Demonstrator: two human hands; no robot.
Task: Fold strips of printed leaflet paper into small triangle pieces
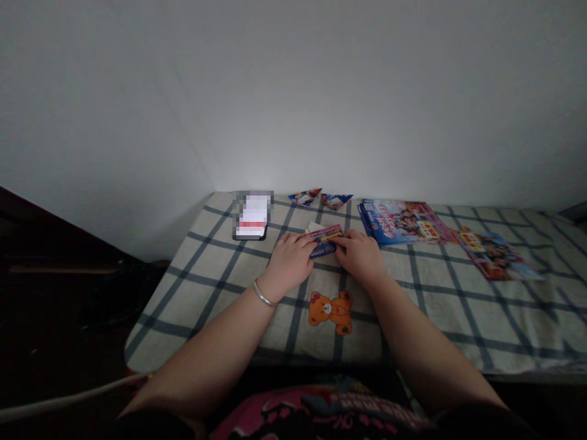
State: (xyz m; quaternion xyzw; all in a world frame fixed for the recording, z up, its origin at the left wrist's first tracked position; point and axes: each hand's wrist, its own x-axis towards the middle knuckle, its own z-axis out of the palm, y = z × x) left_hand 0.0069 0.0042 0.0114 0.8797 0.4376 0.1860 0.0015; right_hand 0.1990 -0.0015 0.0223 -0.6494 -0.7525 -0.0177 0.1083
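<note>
Between my two hands lies a folded paper flyer (324,240), printed in blue and pink, with a pale paper edge showing behind it. My left hand (290,260) wears a silver bangle at the wrist and holds the flyer's left end, fingers over its top. At the right end, my right hand (360,253) grips the paper with thumb and fingers close together. Its fingertips partly cover the print. Two small folded paper pieces, one on the left (304,197) and one on the right (337,200), lie near the wall.
A phone (253,215) with a lit, blurred screen lies at the left. To the right are a stack of colourful flyers (403,221) and a loose flyer (498,253). A checked cloth (220,260) with a bear picture (331,311) covers the table, against a white wall (293,98).
</note>
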